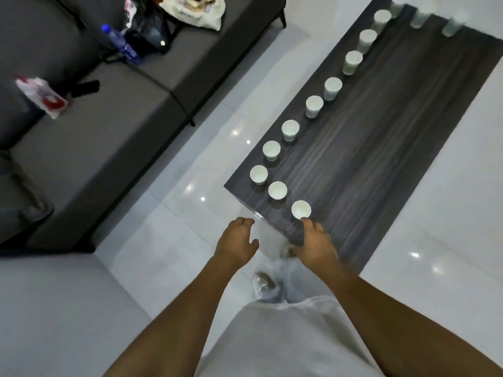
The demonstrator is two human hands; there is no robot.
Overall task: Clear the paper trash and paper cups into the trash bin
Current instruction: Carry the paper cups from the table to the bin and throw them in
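Right hand: we see our right hand (317, 246) extended with loose fingers, the fingertip touching the nearest paper cup (301, 209), holding nothing.
Left hand: our left hand (236, 243) hangs relaxed over the floor, holding nothing.
Cups: we count a row of paper cups (290, 130) along the table's left edge.
Surface: dark wood-grain table (381, 148).
Room: glossy white floor (163, 240); grey sofa (95, 137) at left.

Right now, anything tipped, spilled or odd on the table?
Nothing spilled or tipped: the paper cups stand upright along the dark table's edges. No trash bin in view. The far cups are too blurred to judge.
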